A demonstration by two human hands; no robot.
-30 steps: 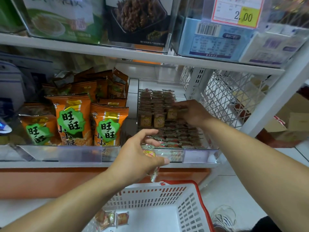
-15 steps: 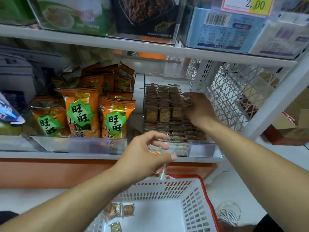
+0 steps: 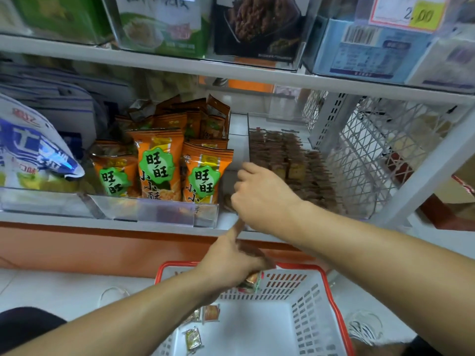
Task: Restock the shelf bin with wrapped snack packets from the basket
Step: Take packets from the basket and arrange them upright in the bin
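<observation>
Above the red-rimmed basket (image 3: pixel 331 308) our left hand (image 3: pixel 231 263) gripped wrapped snack packets (image 3: pixel 253 281); our right hand (image 3: pixel 264 199), fingers curled, hung before the clear shelf bin (image 3: pixel 370 209), grip unclear

The white shelf (image 3: pixel 231 228) carries a clear bin (image 3: pixel 365 214) of small wrapped snack packets (image 3: pixel 295 163) at the right. Just left of it stands a clear tray (image 3: pixel 154 210) of orange snack bags (image 3: pixel 158 163), then a blue-and-white bag (image 3: pixel 33 152). On the pale floor (image 3: pixel 64 289) below sits a white basket (image 3: pixel 303 317) with a red rim.
</observation>
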